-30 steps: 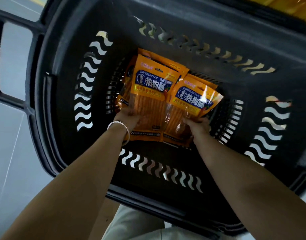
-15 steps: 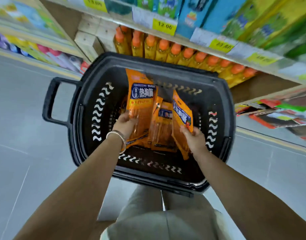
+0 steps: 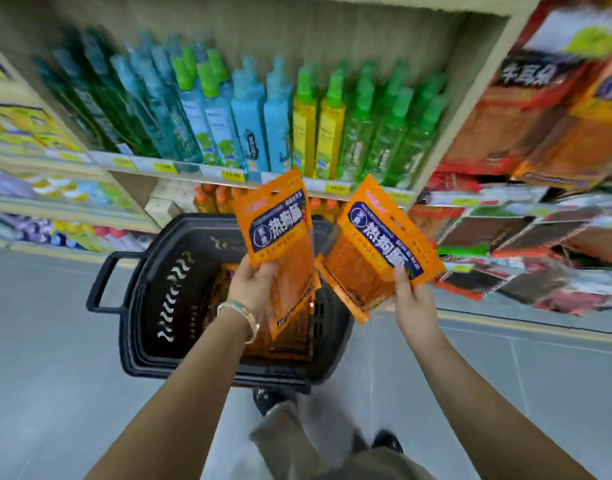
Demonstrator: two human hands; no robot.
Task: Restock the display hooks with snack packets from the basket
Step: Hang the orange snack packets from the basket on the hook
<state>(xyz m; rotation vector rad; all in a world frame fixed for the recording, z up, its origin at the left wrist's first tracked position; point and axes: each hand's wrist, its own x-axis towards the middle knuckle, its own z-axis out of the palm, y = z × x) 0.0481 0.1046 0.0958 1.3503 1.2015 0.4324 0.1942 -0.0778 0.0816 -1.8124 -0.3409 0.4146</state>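
My left hand [image 3: 254, 287] grips a bunch of orange snack packets [image 3: 278, 233] by their lower part, held upright above the black basket [image 3: 145, 306]. My right hand [image 3: 413, 304] holds more of the same orange packets [image 3: 377, 244], tilted to the right and lifted clear of the basket. Each packet has a dark blue label and a hang hole at the top. More orange packets [image 3: 225, 282] lie inside the basket, partly hidden by my left hand. Hanging snack packets on the display [image 3: 526, 237] fill the right side.
The basket stands on the grey floor [image 3: 48, 358] in front of a shelf unit with blue, yellow and green bottles [image 3: 263, 123] above and orange-capped bottles [image 3: 211, 199] below. My legs and shoes [image 3: 384, 441] are just behind the basket.
Both hands have lifted the orange packets up out of the basket. The view has tilted upward from the basket's inside to the shelves and the hanging display.
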